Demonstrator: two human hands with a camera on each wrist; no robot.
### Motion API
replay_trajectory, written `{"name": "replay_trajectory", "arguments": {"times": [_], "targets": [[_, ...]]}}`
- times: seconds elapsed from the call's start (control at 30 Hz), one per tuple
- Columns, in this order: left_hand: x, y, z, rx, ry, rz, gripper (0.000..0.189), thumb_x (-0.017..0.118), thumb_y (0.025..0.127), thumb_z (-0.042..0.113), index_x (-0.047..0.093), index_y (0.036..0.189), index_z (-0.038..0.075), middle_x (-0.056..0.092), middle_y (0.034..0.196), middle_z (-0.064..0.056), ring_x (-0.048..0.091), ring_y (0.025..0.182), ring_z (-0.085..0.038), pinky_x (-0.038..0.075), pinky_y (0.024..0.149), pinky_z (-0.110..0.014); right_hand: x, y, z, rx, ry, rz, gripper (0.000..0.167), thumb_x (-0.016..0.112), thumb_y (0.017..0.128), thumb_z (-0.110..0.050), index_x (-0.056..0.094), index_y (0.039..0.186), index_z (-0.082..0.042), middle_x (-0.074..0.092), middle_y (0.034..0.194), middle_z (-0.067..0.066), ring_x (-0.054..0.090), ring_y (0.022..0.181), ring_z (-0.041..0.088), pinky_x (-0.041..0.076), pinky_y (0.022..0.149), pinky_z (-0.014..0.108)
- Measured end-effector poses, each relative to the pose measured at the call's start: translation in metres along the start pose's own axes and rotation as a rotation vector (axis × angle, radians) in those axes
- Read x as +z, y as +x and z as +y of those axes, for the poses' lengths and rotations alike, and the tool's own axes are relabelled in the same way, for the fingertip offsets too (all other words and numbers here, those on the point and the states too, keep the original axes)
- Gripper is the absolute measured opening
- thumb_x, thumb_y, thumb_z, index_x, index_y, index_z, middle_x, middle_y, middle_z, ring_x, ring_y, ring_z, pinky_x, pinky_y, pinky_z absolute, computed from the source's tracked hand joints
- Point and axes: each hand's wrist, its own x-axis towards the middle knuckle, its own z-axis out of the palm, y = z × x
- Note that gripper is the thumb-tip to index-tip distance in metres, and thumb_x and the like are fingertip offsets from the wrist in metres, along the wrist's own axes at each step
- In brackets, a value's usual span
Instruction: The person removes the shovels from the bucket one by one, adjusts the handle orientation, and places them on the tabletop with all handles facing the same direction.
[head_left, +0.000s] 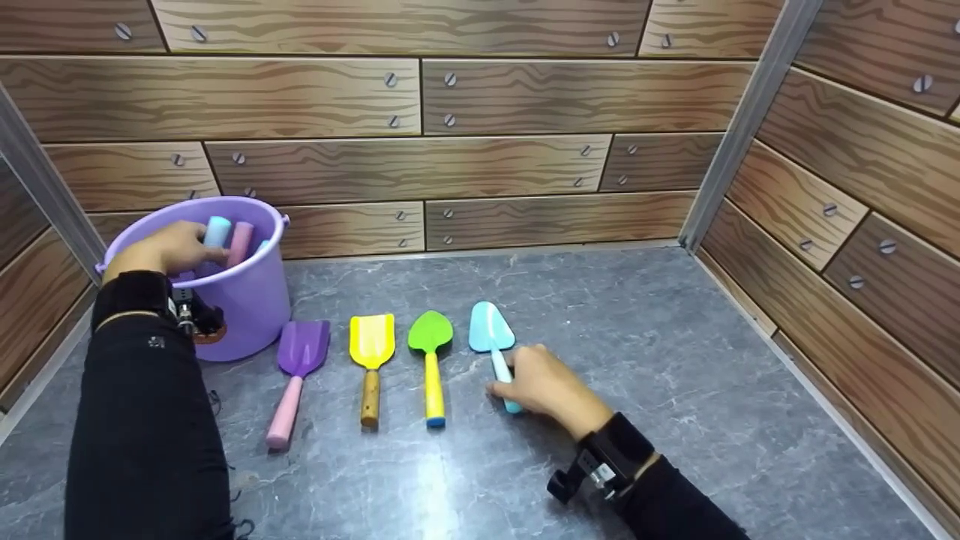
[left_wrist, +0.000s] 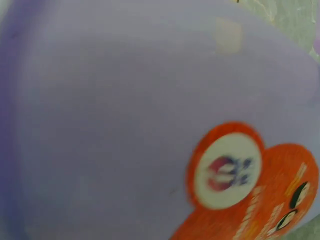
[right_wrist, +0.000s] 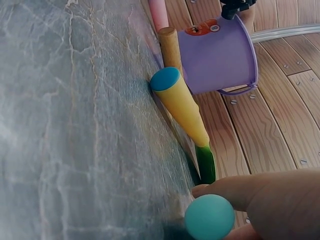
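My right hand (head_left: 544,382) grips the handle of a light blue toy trowel (head_left: 489,328), its blade flat on the grey floor. In the right wrist view the thumb lies beside the round handle end (right_wrist: 209,218). My left hand (head_left: 176,246) reaches over the rim into a purple bucket (head_left: 251,307). Its fingers are at a light blue handle (head_left: 217,232) and a pink handle (head_left: 240,241) standing inside; I cannot tell whether they close on one. Left of the trowel lie a green spade with a yellow handle (head_left: 433,382), a yellow shovel (head_left: 372,341) and a purple shovel (head_left: 303,349).
Wood-patterned walls (head_left: 525,97) enclose the grey marbled floor (head_left: 615,307) at the back and sides. The bucket stands near the back left corner, an orange sticker (left_wrist: 280,185) on its side. The shovels lie in a row, handles toward me.
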Motion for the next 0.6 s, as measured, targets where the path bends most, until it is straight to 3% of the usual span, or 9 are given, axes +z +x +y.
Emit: {"name": "replay_trajectory", "arguments": {"times": [0.07,0.13,0.2,0.27,0.33,0.43,0.53,0.6], "targets": [[-0.005,-0.003,0.0,0.007,-0.005,0.063,0.035,0.066,0.116,0.023,0.065,0.112,-0.012,0.068,0.093,-0.018,0.064,0.09,-0.029,0.051,0.082,-0.034,0.0,0.0,0.001,-0.007,-0.005,0.003,0.036,0.093,0.1,-0.032,0.067,0.081,-0.015,0.066,0.079,-0.001,0.061,0.068,0.014,0.048,0.06,0.026],[-0.011,-0.007,0.003,0.002,-0.02,0.109,0.036,0.064,0.119,0.025,0.065,0.115,-0.011,0.072,0.096,-0.027,0.07,0.093,-0.04,0.06,0.088,-0.045,0.0,0.001,0.001,-0.001,0.001,-0.003,0.036,0.093,0.101,-0.033,0.068,0.082,-0.015,0.066,0.079,0.0,0.061,0.068,0.014,0.049,0.06,0.026],[-0.016,-0.01,0.008,-0.012,-0.017,0.146,0.042,0.061,0.121,0.03,0.063,0.122,-0.012,0.075,0.11,-0.039,0.072,0.105,-0.054,0.062,0.101,-0.063,0.0,0.001,0.001,0.006,0.004,-0.007,0.035,0.093,0.101,-0.033,0.069,0.083,-0.015,0.067,0.079,0.0,0.062,0.067,0.013,0.05,0.059,0.025],[-0.02,-0.014,0.016,-0.023,-0.009,0.168,0.046,0.058,0.123,0.032,0.056,0.129,-0.014,0.069,0.132,-0.047,0.064,0.127,-0.067,0.051,0.118,-0.08,0.0,0.001,0.001,0.018,0.007,-0.01,0.035,0.093,0.101,-0.033,0.069,0.084,-0.015,0.068,0.079,0.0,0.062,0.067,0.013,0.051,0.059,0.025],[-0.023,-0.017,0.024,-0.032,-0.001,0.198,0.047,0.054,0.124,0.035,0.054,0.129,-0.012,0.062,0.142,-0.05,0.057,0.138,-0.071,0.041,0.125,-0.086,-0.002,0.0,0.002,0.022,0.011,-0.01,0.034,0.093,0.101,-0.033,0.07,0.084,-0.014,0.069,0.079,0.001,0.062,0.066,0.013,0.052,0.058,0.025],[-0.028,-0.025,0.036,-0.008,0.034,0.308,0.047,0.057,0.123,0.036,0.056,0.119,-0.01,0.058,0.133,-0.049,0.056,0.131,-0.07,0.044,0.118,-0.085,-0.003,-0.001,0.001,0.02,0.026,-0.018,0.033,0.093,0.101,-0.033,0.071,0.085,-0.014,0.071,0.079,0.001,0.063,0.064,0.012,0.052,0.056,0.024],[-0.031,-0.034,0.051,-0.002,0.056,0.458,0.047,0.066,0.119,0.041,0.065,0.113,-0.005,0.067,0.114,-0.039,0.063,0.112,-0.058,0.053,0.095,-0.067,-0.002,-0.001,0.001,0.018,0.036,-0.029,0.033,0.093,0.102,-0.033,0.071,0.085,-0.014,0.072,0.079,0.001,0.063,0.064,0.012,0.052,0.056,0.024],[-0.032,-0.037,0.061,-0.002,0.055,0.57,0.046,0.073,0.115,0.044,0.071,0.107,-0.002,0.071,0.097,-0.027,0.062,0.096,-0.045,0.048,0.081,-0.052,-0.002,0.0,0.0,0.023,0.038,-0.031,0.034,0.093,0.102,-0.034,0.071,0.085,-0.014,0.072,0.078,0.001,0.063,0.064,0.012,0.052,0.056,0.023]]}}
